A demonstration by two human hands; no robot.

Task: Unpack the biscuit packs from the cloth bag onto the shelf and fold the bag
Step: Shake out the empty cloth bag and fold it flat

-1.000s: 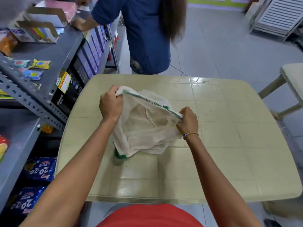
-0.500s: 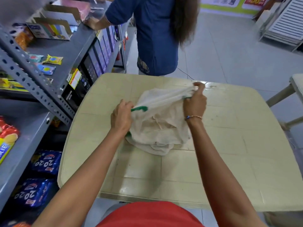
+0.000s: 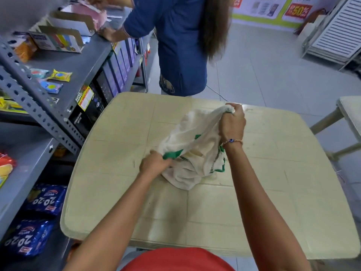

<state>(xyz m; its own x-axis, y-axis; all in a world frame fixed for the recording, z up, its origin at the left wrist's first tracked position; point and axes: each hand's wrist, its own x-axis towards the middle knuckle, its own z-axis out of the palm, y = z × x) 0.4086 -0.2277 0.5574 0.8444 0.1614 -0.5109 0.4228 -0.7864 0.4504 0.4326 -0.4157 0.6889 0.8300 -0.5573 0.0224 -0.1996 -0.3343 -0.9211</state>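
**Holding a Soft Cloth Bag With Two Hands**

Bunched up on the table (image 3: 293, 192), the cloth bag (image 3: 195, 145) is held at both ends. It is made of thin, soft, cream cloth, and it is full of folds and wrinkles. Green trim is seen along its edges. A far corner of the bag is squeezed in the right hand (image 3: 232, 124), with the fingers curled tight around the cloth, and that end is lifted a little off the table. A green bit of the near edge is pinched by the left hand (image 3: 154, 164), low down by the table top. The rest of the bag is left lying in a loose heap between the two hands.

A hard, smooth, pale yellow top with rounded corners is seen on the table, and lines are pressed into it like big squares.

A grey metal shelf (image 3: 35, 106) with rows of small holes is set just beside the table on the left. Blue shiny biscuit packs (image 3: 46, 200) are seen on its low level. Small bright packets (image 3: 58, 75) and an open cardboard box (image 3: 58, 40) are kept higher up.

Past the far edge of the table, another person in a blue top (image 3: 175, 45) is seen reaching to the shelf. A pale stool (image 3: 349, 112) is placed to the right.
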